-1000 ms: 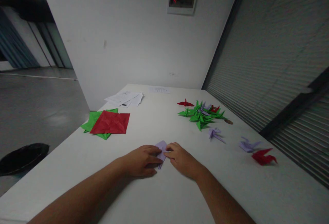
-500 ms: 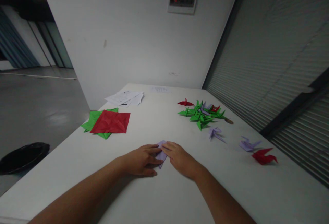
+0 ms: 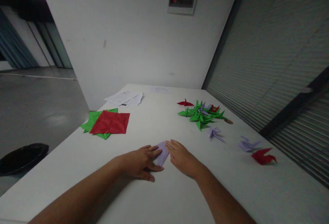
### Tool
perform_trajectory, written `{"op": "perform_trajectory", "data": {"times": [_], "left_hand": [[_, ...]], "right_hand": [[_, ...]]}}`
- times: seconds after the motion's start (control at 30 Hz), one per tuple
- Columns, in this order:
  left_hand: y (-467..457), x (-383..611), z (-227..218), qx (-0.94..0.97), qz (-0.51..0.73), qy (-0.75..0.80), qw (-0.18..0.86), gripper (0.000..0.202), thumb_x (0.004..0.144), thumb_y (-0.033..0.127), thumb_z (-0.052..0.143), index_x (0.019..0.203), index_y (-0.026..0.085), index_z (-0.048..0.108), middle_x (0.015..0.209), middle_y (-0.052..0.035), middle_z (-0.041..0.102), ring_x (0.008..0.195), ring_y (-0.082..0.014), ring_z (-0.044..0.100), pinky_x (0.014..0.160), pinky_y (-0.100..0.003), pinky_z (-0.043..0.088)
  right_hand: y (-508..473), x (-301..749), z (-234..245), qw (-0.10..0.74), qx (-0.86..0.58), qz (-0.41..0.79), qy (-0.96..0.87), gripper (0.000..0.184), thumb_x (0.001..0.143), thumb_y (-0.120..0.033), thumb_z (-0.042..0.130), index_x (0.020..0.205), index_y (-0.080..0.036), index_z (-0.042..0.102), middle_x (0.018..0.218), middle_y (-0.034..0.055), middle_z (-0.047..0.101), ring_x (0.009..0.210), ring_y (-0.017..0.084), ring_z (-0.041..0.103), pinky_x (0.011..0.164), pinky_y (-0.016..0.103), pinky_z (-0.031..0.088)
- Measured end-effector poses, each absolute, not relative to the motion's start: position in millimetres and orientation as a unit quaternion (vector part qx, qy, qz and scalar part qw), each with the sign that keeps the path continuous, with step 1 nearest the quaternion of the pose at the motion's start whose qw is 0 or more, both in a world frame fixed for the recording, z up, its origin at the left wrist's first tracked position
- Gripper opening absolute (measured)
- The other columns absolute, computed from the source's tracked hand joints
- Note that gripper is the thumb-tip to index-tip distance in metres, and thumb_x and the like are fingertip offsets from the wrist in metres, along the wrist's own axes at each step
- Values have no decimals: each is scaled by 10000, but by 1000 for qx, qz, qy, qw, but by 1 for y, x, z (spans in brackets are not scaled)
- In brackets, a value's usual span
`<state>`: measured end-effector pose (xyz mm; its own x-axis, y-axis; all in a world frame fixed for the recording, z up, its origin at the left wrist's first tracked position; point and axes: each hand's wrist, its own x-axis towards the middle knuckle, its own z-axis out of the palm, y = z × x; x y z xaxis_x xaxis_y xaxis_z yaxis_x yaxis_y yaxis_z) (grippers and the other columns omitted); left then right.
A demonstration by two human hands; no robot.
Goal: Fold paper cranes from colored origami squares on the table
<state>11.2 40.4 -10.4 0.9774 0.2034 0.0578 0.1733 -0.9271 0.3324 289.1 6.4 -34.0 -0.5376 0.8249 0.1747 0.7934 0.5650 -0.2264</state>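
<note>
A small folded lilac paper (image 3: 162, 152) lies flat on the white table (image 3: 159, 196), near the front middle. My left hand (image 3: 140, 162) rests on its left edge, fingers stretched out and pressing down. My right hand (image 3: 182, 157) lies flat on its right side, fingers extended along the paper's edge. Both hands press the paper against the table rather than gripping it.
Red and green paper squares (image 3: 108, 122) lie stacked at the left. White printed sheets (image 3: 124, 98) sit at the back. A heap of folded cranes (image 3: 202, 113), mostly green, lies back right. Lilac cranes (image 3: 215, 133) (image 3: 247, 144) and a red crane (image 3: 263, 156) stand further right. A black bin (image 3: 22, 157) is on the floor.
My fingers have flattened out from a pinching pose. The lilac paper now lies flatter, and more of it shows between my hands.
</note>
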Motion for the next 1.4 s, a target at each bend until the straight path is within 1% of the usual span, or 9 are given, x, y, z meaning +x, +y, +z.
{"op": "perform_trajectory", "data": {"times": [0.1,0.23,0.5,0.63,0.7,0.93,1.17,1.3,1.4], "left_hand": [[41,10,-12,980,54,93,170,610,876,585,684,1434,355,592,1695,-141,175,1516,-478,225,1181,-675,245],[41,9,-13,979,56,94,171,578,899,558,669,1435,355,591,1694,-143,180,1516,-479,223,1175,-679,251],[41,8,-17,980,68,90,164,564,923,543,642,1445,339,584,1692,-153,174,1516,-479,220,1180,-671,250],[41,8,-17,980,61,94,162,560,932,536,631,1456,346,570,1692,-159,167,1517,-482,207,1172,-680,258],[40,8,-15,981,54,95,161,546,947,536,607,1457,344,569,1690,-169,170,1519,-482,199,1166,-688,259],[41,8,-14,980,55,92,167,531,956,524,599,1451,335,577,1695,-160,152,1524,-476,191,1171,-684,249],[42,7,-17,978,52,103,173,528,956,532,597,1453,354,571,1702,-131,127,1530,-464,179,1188,-674,232],[44,6,-15,976,75,101,178,504,952,489,623,1430,331,603,1699,-110,155,1535,-436,200,1216,-606,257],[45,6,-13,977,79,102,171,490,955,481,621,1419,323,617,1698,-109,162,1538,-429,195,1219,-582,282]], "right_hand": [[5,288,-33,168,-459,85,-868,596,849,-65,505,1439,-132,566,1518,163,533,1461,288,406,1215,543,351],[3,284,-29,249,-440,128,-853,601,833,-62,537,1422,-177,572,1426,149,607,1375,272,495,1175,550,399],[0,278,-12,302,-393,126,-859,452,840,-75,607,1274,-179,676,1300,136,680,1255,266,569,1107,498,455],[-4,282,-5,275,-344,158,-884,231,904,-126,614,1047,-223,766,1085,74,772,1063,222,672,1007,408,515],[-5,283,-5,246,-340,181,-890,180,925,-159,624,999,-224,776,1020,56,783,985,200,695,964,366,529],[0,284,-11,228,-364,168,-887,251,894,-99,618,1057,-200,779,1138,83,758,1094,222,657,1012,383,505],[-1,282,-10,209,-420,163,-868,322,870,-137,652,1176,-180,741,1257,126,687,1231,269,574,1105,434,459],[-4,280,-12,229,-446,191,-844,510,836,-150,686,1342,-174,632,1368,139,614,1313,272,518,1161,454,411],[-6,279,-17,246,-457,213,-828,607,814,-153,698,1404,-181,559,1423,135,572,1357,267,482,1195,472,368]]}}
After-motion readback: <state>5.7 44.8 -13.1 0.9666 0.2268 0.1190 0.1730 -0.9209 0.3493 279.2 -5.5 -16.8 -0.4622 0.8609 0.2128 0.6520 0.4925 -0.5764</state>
